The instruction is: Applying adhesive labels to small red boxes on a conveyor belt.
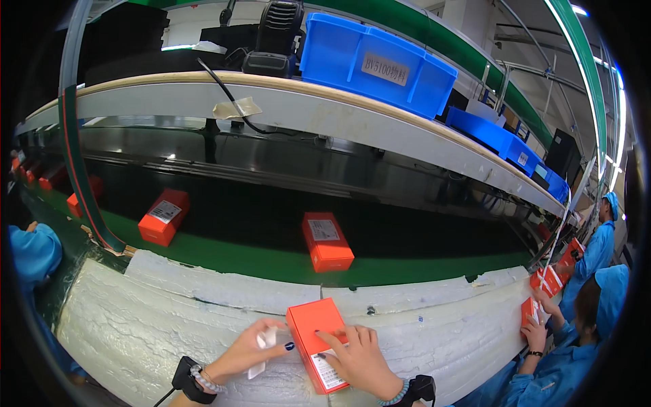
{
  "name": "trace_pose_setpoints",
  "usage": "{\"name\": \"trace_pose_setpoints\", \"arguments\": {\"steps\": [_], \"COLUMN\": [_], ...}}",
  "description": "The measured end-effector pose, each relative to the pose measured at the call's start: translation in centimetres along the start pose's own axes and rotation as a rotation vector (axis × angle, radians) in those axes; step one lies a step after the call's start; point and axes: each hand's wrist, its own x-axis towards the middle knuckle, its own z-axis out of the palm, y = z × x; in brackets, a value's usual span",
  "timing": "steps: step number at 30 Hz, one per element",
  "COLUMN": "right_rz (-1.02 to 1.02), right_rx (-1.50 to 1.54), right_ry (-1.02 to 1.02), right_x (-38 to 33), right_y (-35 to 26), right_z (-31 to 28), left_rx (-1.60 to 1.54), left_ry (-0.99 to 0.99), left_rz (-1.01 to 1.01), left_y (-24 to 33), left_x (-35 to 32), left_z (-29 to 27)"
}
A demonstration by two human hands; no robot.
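An orange-red carton [316, 324] with a white printed label lies on the wrapped work surface in front of me. My right hand [363, 359] rests on its top and right edge, fingers spread and not wrapped round it. Just left of the carton, my left hand [254, 349] is closed on a small white piece [272, 336], pinched between thumb and fingers. Part of that piece sticks out below the thumb; whether it is paper or plastic I cannot tell. Both wrists carry a bead bracelet and a black strapped device.
Beyond the work surface [420, 308] runs a green conveyor belt [237, 254] bearing an orange-red carton [327, 242], another carton [163, 217] and several more at left. Above is a shelf with a blue bin [376, 64]. Co-workers in blue sit at both sides; one at right handles a carton [531, 313].
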Motion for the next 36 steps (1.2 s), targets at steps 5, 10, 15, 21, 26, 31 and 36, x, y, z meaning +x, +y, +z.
{"name": "trace_pose_setpoints", "arguments": {"steps": [5,10,15,21,26,31,36], "right_rz": [-0.363,-0.279,0.055,0.615,0.383,0.234,0.417], "right_rx": [-0.076,-0.057,-0.068,-0.448,-0.726,-0.166,-0.272], "right_ry": [0.055,0.131,0.299,0.464,0.416,0.165,0.062], "right_x": [0.6,0.4,-1.6,-4.2,-0.5,9.9,16.3], "right_y": [-0.8,2.5,11.8,21.3,21.0,18.4,18.7], "right_z": [1.2,0.7,-0.1,-1.0,-2.0,-1.2,-0.4], "left_rx": [-0.127,-0.109,-0.013,-0.16,-0.188,-0.227,-0.154], "left_ry": [0.267,0.241,0.326,0.347,0.371,0.427,0.395], "left_rz": [0.151,0.109,0.238,0.213,0.296,0.294,0.295], "left_y": [-2.1,-2.3,-3.3,-4.6,-4.5,-3.6,-6.2], "left_x": [0.8,0.6,1.0,2.0,2.4,1.3,2.2], "left_z": [-0.6,-0.4,-0.5,-0.2,0.3,0.5,-0.2]}}
